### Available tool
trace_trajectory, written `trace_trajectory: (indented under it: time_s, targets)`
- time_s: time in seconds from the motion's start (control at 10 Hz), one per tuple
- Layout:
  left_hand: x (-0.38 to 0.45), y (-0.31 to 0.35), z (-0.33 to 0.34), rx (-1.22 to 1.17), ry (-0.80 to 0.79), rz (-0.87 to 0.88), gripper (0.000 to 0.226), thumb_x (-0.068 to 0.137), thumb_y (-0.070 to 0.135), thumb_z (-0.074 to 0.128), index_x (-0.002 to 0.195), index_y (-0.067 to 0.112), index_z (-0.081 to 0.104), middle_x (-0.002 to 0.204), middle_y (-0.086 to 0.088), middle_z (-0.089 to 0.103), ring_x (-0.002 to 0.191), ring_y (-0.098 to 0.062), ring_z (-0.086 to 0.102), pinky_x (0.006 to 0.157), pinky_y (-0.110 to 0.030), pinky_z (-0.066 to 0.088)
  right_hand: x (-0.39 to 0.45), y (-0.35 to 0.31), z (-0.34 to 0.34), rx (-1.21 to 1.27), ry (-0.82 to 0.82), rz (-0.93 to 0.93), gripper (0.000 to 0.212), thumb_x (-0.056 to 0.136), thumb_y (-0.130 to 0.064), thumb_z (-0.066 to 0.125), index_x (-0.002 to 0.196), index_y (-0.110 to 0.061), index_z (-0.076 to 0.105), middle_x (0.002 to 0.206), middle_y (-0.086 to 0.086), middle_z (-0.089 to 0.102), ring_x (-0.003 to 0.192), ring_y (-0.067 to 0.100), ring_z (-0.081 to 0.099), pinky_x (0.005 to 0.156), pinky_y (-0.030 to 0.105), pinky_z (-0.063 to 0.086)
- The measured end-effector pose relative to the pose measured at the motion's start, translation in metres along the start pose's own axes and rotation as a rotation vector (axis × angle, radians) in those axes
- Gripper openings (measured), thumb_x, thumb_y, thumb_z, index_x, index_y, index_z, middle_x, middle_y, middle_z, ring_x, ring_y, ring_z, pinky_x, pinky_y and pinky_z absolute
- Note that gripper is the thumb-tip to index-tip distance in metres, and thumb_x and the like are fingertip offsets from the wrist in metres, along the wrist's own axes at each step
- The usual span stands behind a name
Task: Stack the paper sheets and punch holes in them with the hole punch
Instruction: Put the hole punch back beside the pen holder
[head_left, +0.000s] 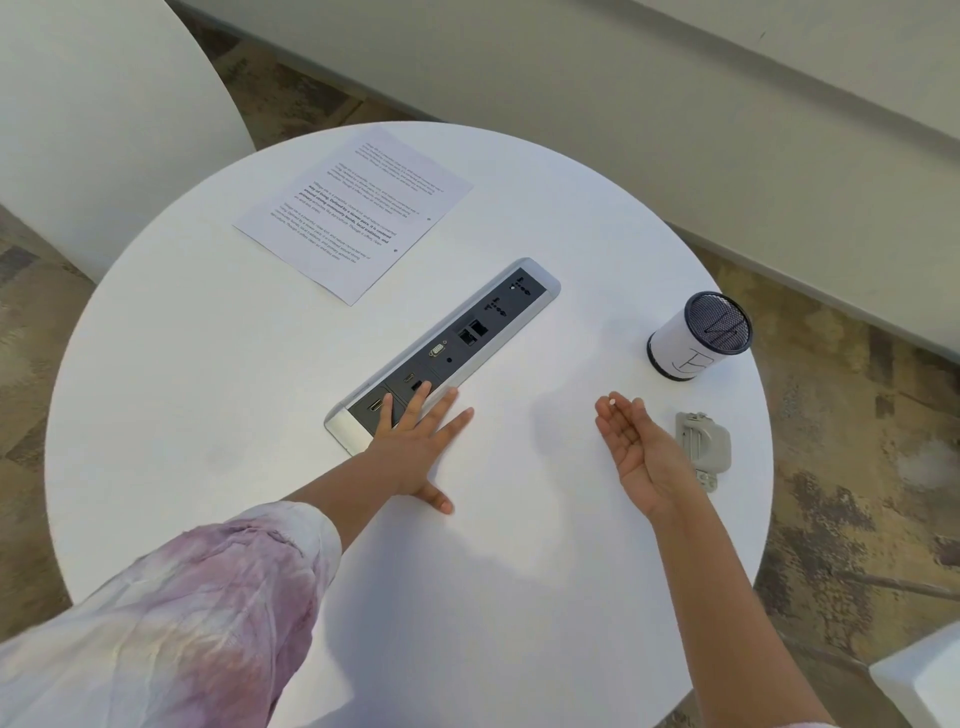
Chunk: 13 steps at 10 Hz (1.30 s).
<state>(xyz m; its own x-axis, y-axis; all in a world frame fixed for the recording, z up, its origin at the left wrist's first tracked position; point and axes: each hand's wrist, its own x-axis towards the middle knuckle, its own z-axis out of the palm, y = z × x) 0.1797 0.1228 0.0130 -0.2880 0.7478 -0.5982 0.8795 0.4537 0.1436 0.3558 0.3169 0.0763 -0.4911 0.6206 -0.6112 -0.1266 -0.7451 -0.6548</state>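
Both hands empty: left hand (415, 441) flat, right hand (636, 452) palm-up with a white chad on its fingertips (612, 402); punched paper sheets (353, 213) at 11 o'clock, hole punch (702, 447) at 3, so tip the chad into the mesh cup (698, 338) at 2.

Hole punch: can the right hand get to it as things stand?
Probably yes. The hole punch lies flat on the table right beside the right hand, on its outer side, with nothing between them. The hand is open, palm up, and seems to hold only a tiny white bit.
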Motion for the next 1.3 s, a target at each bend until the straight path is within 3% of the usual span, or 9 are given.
trace_trajectory:
  time_s: [0.2,0.4,0.5,0.6,0.7,0.8,1.0,1.1,1.3]
  targets:
    - [0.001,-0.001,0.001,0.007,-0.005,-0.002,0.124,0.059,0.078,0.057,0.141,0.035,-0.025,0.149,0.004,-0.036,0.136,-0.03,-0.034,0.106,-0.065,-0.01,0.008,-0.054,0.007,0.089,0.021,-0.224,0.015,0.089,-0.016,0.054,0.091,-0.003,0.061,0.08,0.004,0.073,0.08,0.011,0.072,0.075,0.022,0.057]
    - [0.0,-0.001,-0.001,-0.004,-0.011,0.0,0.124,0.059,0.077,0.058,0.141,0.034,-0.024,0.15,0.004,-0.035,0.136,-0.031,-0.034,0.106,-0.064,-0.011,0.021,-0.107,0.008,0.117,0.08,-0.38,0.032,0.097,-0.027,0.041,0.096,-0.001,0.059,0.076,0.005,0.075,0.082,0.014,0.072,0.081,0.026,0.057]
    - [0.0,-0.001,0.0,0.001,-0.007,0.0,0.124,0.059,0.078,0.058,0.141,0.034,-0.024,0.15,0.004,-0.035,0.136,-0.031,-0.034,0.106,-0.064,-0.01,0.033,-0.127,0.006,0.013,0.165,-0.404,0.033,0.097,-0.029,0.04,0.093,-0.003,0.059,0.075,0.004,0.075,0.079,0.013,0.072,0.074,0.024,0.057]
    - [0.001,-0.001,0.0,0.002,-0.009,-0.001,0.124,0.059,0.078,0.058,0.141,0.034,-0.024,0.15,0.004,-0.035,0.136,-0.03,-0.034,0.106,-0.064,-0.011,0.047,-0.136,0.004,-0.245,0.302,-0.399,0.037,0.097,-0.035,0.038,0.094,-0.006,0.059,0.092,0.003,0.067,0.089,0.012,0.067,0.091,0.026,0.053]
    - [0.001,-0.001,0.0,-0.006,-0.008,0.0,0.124,0.058,0.078,0.058,0.142,0.035,-0.023,0.15,0.004,-0.035,0.136,-0.03,-0.034,0.106,-0.064,-0.011,0.058,-0.135,0.005,-0.493,0.389,-0.377,0.051,0.097,-0.041,0.036,0.119,0.001,0.056,0.114,0.007,0.063,0.108,0.016,0.06,0.097,0.025,0.047]
    - [0.001,-0.001,0.0,-0.006,-0.008,0.0,0.124,0.058,0.078,0.058,0.142,0.035,-0.023,0.15,0.004,-0.035,0.136,-0.03,-0.033,0.106,-0.064,-0.011,0.061,-0.131,0.004,-0.57,0.384,-0.367,0.057,0.096,-0.043,0.036,0.127,0.002,0.05,0.13,0.01,0.056,0.118,0.018,0.055,0.102,0.027,0.043]
    - [0.001,-0.002,0.0,0.003,-0.004,-0.001,0.125,0.057,0.079,0.057,0.141,0.034,-0.023,0.15,0.004,-0.035,0.136,-0.031,-0.033,0.106,-0.064,-0.01,0.053,-0.119,0.004,-0.577,0.398,-0.472,0.048,0.096,-0.034,0.043,0.124,0.003,0.052,0.129,0.017,0.057,0.116,0.022,0.058,0.099,0.029,0.047]
    - [0.002,-0.002,0.002,0.007,0.002,0.0,0.125,0.056,0.08,0.056,0.141,0.035,-0.023,0.15,0.003,-0.034,0.136,-0.031,-0.033,0.106,-0.064,-0.01,0.046,-0.095,0.003,-0.866,0.423,-0.599,0.045,0.094,-0.034,0.042,0.112,0.004,0.058,0.121,0.024,0.06,0.116,0.037,0.055,0.102,0.048,0.042]
    - [0.002,-0.001,0.002,0.016,-0.004,-0.004,0.126,0.056,0.08,0.057,0.141,0.035,-0.023,0.15,0.004,-0.034,0.136,-0.03,-0.033,0.106,-0.064,-0.01,0.051,-0.034,-0.012,-1.585,0.2,-0.507,0.035,0.097,-0.016,0.036,0.127,-0.007,0.054,0.133,0.014,0.055,0.124,0.028,0.048,0.1,0.027,0.03]
